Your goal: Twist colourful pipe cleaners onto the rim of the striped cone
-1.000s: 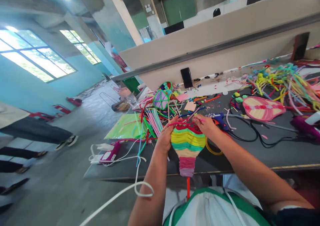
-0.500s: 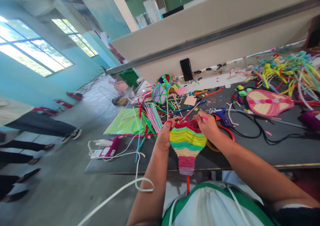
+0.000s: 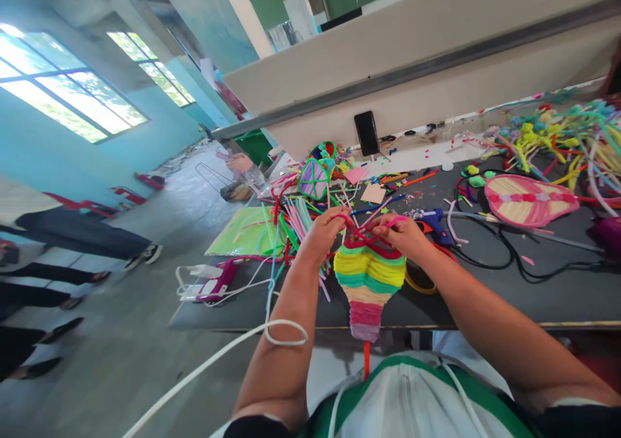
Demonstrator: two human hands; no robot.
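Note:
A leaf-shaped craft piece (image 3: 370, 271) wound in bands of green, yellow, teal, cream, pink and mauve pipe cleaner lies at the table's front edge, its red stem (image 3: 367, 360) hanging over. At its upper end, my left hand (image 3: 321, 236) is closed in a pinch on a dark pink pipe cleaner (image 3: 353, 224). Opposite it, my right hand (image 3: 402, 236) has its fingers pinched on pink pipe cleaner too, a bright pink end poking out above them. Between the hands the strands cross over the frame's top; which strand belongs to which is hard to make out.
Loose pipe cleaners (image 3: 295, 218) lie behind my left hand. A blue glue gun (image 3: 438, 226) sits right of my right hand, and a pink-and-cream leaf (image 3: 528, 200) farther right. A phone (image 3: 367, 134) leans on the partition. A white cable (image 3: 218, 354) crosses my left forearm. People stand at left.
My left hand has left the craft piece's left edge and moved up to the pink pipe cleaner at its top. My right hand has shifted slightly right, still pinching.

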